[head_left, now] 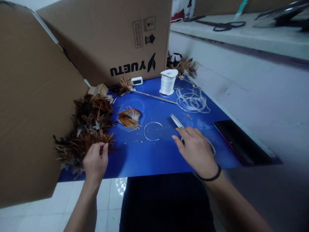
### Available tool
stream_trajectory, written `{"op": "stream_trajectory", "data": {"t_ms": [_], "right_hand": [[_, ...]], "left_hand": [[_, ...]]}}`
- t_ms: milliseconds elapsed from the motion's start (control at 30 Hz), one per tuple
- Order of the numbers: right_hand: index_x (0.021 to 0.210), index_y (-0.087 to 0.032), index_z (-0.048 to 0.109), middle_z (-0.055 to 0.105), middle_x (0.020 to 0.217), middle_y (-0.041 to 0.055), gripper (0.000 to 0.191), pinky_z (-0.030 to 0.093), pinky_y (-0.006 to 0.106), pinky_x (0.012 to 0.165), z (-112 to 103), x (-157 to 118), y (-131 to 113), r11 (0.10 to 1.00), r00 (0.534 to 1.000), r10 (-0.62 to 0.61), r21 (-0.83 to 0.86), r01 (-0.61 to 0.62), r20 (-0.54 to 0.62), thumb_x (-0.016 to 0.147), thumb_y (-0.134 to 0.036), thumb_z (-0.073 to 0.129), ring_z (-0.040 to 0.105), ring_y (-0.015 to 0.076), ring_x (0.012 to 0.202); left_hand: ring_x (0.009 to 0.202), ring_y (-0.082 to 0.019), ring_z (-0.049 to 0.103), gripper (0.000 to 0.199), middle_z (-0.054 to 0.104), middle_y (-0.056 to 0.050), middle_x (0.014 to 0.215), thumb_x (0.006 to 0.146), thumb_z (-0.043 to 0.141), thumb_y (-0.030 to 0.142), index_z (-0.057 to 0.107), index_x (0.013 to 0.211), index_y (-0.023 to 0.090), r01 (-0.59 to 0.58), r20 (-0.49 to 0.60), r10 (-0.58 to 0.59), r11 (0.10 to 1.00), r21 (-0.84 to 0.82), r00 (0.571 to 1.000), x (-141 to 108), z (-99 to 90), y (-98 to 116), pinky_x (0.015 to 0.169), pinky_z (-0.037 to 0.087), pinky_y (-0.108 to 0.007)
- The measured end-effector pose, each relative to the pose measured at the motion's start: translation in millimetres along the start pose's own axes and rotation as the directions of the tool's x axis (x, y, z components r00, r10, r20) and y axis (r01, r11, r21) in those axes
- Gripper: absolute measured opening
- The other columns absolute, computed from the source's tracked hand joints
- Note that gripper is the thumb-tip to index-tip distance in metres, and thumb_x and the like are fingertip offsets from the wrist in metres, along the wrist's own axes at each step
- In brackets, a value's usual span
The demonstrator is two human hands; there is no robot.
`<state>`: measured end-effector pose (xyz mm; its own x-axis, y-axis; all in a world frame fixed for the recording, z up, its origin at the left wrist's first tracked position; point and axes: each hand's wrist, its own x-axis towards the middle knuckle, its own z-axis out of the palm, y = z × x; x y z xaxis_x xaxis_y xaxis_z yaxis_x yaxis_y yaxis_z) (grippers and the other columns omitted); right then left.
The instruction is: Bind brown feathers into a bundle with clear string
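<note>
My left hand (96,161) is closed in a pinch at the front of a heap of brown and black feathers (93,137); whatever its fingertips hold is too small to make out. My right hand (196,148) lies over a pair of scissors (177,120), its fingers curled on the handles and the blades pointing away to the left. Between both hands a short curved piece of clear strip (145,131) rests on the blue table surface (145,158). Behind it lies a fanned bundle of orange-brown feathers (129,118).
A stick with feathers at one end (154,96) lies near a white spool (168,83) and a tangle of clear strip (193,101). A dark phone or tablet (243,141) is at the right edge. Cardboard (103,35) walls the back and left; black scissors (227,25) rest on a ledge.
</note>
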<state>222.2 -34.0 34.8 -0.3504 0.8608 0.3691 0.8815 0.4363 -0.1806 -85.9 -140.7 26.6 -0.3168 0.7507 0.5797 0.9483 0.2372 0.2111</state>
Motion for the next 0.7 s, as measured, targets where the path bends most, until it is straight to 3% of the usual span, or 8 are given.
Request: {"op": "stream_trajectory", "data": {"t_ms": [167, 367, 500, 700], "right_hand": [[0.104, -0.016, 0.061, 0.061, 0.094, 0.0101, 0.026, 0.041, 0.035, 0.085, 13, 34, -33, 0.975, 0.986, -0.143, 0.181, 0.126, 0.082, 0.089, -0.024, 0.043, 0.054, 0.0226, 0.093], [0.101, -0.019, 0.063, 0.063, 0.096, 0.0072, 0.021, 0.042, 0.028, 0.079, 44, 85, -56, 0.942, 0.959, -0.203, 0.306, 0.136, 0.2, 0.085, -0.019, 0.049, 0.058, 0.0189, 0.092], [0.101, -0.019, 0.063, 0.063, 0.097, 0.0069, 0.023, 0.042, 0.026, 0.076, 64, 110, -59, 0.923, 0.938, -0.258, 0.346, 0.169, 0.23, 0.085, -0.018, 0.047, 0.059, 0.0171, 0.089], [0.099, -0.018, 0.065, 0.064, 0.097, 0.0079, 0.025, 0.041, 0.026, 0.076, 83, 124, -66, 0.925, 0.936, -0.246, 0.35, 0.149, 0.252, 0.089, -0.026, 0.044, 0.059, 0.0175, 0.09]], "left_hand": [[0.084, -0.019, 0.06, 0.018, 0.064, -0.005, 0.089, 0.085, 0.046, 0.026, 0.061, 0.093, 0.021, -0.151, 0.098, 0.18, 0.957, -0.246, 0.979, 49, 20.5, 39, 0.08, 0.043, -0.029], [0.081, -0.018, 0.059, 0.016, 0.063, -0.006, 0.087, 0.08, 0.049, 0.019, 0.065, 0.085, 0.019, -0.167, 0.147, 0.239, 0.907, -0.386, 0.96, 102, 81.0, 56, 0.077, 0.045, -0.029], [0.075, -0.017, 0.059, 0.015, 0.063, -0.006, 0.081, 0.081, 0.05, 0.02, 0.065, 0.083, 0.017, -0.093, 0.044, 0.122, 0.904, -0.418, 0.992, 106, 105.1, 50, 0.073, 0.045, -0.027], [0.08, -0.017, 0.059, 0.017, 0.064, -0.006, 0.084, 0.084, 0.049, 0.024, 0.064, 0.087, 0.017, -0.125, -0.01, 0.132, 0.905, -0.407, 0.991, 97, 109.7, 38, 0.074, 0.045, -0.027]]}}
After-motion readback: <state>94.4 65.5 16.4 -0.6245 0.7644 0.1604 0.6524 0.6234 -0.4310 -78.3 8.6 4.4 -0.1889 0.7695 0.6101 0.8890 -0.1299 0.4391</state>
